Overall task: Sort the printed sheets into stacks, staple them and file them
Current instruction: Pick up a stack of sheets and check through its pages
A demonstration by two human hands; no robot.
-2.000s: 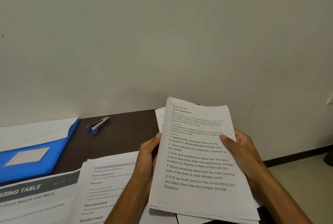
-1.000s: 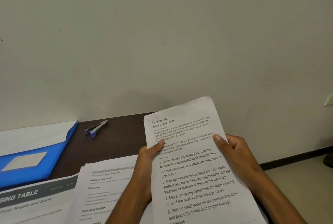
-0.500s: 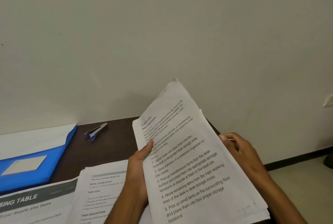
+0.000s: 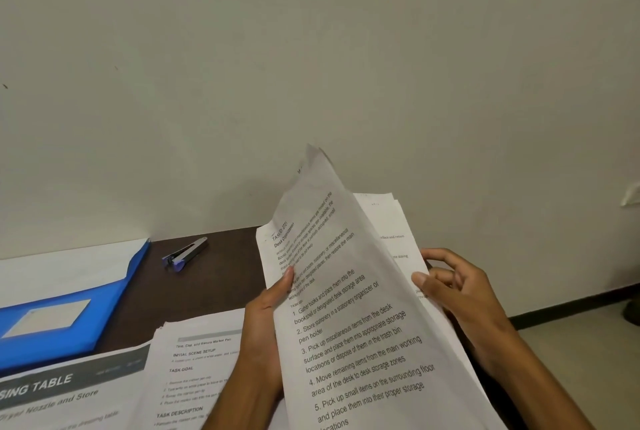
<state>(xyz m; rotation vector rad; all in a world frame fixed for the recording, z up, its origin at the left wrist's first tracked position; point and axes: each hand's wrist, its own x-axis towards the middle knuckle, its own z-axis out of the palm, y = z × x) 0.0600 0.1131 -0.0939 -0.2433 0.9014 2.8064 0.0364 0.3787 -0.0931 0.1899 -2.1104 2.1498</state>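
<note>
We see the left hand [image 4: 266,322] holding a sheaf of white printed sheets [image 4: 349,318] above the dark brown desk [image 4: 214,280], thumb clamped on the top sheet's left edge. Top sheet is lifted and bowed up off the sheets under it. Right hand [image 4: 460,294] is at the sheaf's right edge, fingers [image 4: 440,256] loosely curled against the lower sheets; actual pinch: cannot tell. Two more white printed stacks [image 4: 194,370] lie flat on the desk to the left. Blue plastic folder [image 4: 69,318] far left, small blue-and-grey stapler [image 4: 185,253] behind, beside the folder.
</note>
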